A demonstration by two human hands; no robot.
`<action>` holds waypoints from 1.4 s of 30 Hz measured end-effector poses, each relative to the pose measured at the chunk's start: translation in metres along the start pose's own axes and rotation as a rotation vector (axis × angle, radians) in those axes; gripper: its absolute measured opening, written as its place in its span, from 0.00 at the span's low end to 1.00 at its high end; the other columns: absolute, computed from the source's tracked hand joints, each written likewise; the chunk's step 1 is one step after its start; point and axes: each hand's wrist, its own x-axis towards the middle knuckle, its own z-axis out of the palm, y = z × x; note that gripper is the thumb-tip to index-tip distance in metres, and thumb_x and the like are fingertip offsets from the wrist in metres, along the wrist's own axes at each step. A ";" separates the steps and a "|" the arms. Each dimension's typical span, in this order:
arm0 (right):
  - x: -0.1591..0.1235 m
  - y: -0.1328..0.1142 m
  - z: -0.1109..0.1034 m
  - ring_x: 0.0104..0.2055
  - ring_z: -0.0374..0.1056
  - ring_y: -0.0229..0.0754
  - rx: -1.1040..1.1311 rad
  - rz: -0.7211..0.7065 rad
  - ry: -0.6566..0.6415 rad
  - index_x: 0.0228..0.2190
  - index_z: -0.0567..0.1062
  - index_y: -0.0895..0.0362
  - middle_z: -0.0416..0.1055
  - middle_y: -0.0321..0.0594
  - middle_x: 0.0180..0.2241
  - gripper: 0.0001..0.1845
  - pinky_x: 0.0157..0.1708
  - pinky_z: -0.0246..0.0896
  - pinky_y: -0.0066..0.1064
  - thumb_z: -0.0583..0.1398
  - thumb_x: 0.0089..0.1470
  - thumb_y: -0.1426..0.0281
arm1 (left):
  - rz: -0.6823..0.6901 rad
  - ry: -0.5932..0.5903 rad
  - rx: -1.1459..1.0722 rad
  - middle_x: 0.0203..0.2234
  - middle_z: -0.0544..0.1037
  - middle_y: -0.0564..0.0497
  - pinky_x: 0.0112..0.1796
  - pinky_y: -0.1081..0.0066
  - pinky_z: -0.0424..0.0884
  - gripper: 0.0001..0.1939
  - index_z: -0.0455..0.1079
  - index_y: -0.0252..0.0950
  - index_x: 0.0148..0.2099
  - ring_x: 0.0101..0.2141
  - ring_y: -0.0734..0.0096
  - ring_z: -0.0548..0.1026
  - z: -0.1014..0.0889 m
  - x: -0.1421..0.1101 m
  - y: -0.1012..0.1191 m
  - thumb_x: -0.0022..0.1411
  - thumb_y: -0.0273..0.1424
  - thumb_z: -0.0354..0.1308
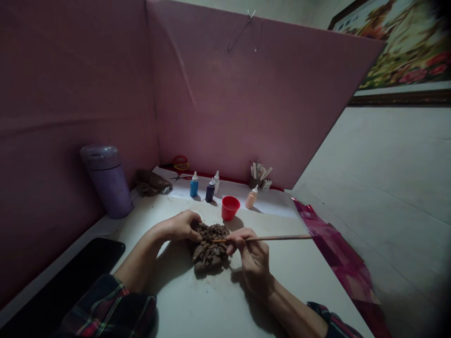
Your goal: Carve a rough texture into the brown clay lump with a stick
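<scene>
A brown clay lump [210,263] with a rough surface of many small raised pieces lies on the white tabletop. My left hand [181,227] grips its upper left side, the thumb resting on top and the other fingers partly hidden behind. Pinched in my right hand [251,256] is a long thin wooden stick [282,237]. Its near end touches the middle of the clay, and the other end points right, past the table's edge. Just beyond the clay stands a red plastic cup [229,209].
Small squeeze bottles in blue [194,186], dark purple [210,192] and peach [251,199] stand behind. A holder of tools [259,174], scissors [181,177] and a wrapped brown block [153,183] line the back. A purple tumbler [111,183] and black slab [95,263] are left.
</scene>
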 end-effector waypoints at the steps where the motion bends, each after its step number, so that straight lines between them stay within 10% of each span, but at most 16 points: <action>1: 0.001 -0.001 0.001 0.25 0.68 0.35 0.023 -0.017 0.038 0.33 0.72 0.55 0.70 0.36 0.26 0.10 0.29 0.66 0.29 0.52 0.64 0.73 | 0.000 -0.003 -0.002 0.24 0.67 0.56 0.30 0.72 0.60 0.15 0.66 0.33 0.32 0.28 0.71 0.65 0.000 0.000 0.000 0.42 0.35 0.62; 20: 0.002 -0.002 0.004 0.23 0.69 0.36 -0.092 0.097 -0.036 0.33 0.73 0.57 0.71 0.36 0.23 0.11 0.27 0.67 0.29 0.54 0.63 0.68 | -0.001 0.013 0.054 0.27 0.72 0.53 0.30 0.72 0.62 0.16 0.70 0.33 0.35 0.30 0.68 0.68 -0.001 0.000 -0.001 0.42 0.35 0.62; 26: -0.001 0.004 0.003 0.34 0.71 0.41 0.010 -0.040 0.065 0.33 0.72 0.56 0.72 0.41 0.31 0.09 0.34 0.69 0.34 0.53 0.64 0.70 | -0.020 0.006 0.033 0.27 0.71 0.54 0.32 0.71 0.62 0.18 0.69 0.33 0.36 0.30 0.68 0.68 -0.001 -0.001 0.001 0.41 0.36 0.62; 42: 0.000 -0.011 0.000 0.32 0.70 0.42 -0.227 -0.235 -0.234 0.30 0.68 0.55 0.71 0.42 0.29 0.11 0.31 0.69 0.34 0.50 0.63 0.73 | -0.001 -0.003 0.034 0.25 0.69 0.55 0.30 0.72 0.61 0.15 0.70 0.33 0.35 0.29 0.70 0.66 -0.001 -0.004 0.003 0.42 0.34 0.62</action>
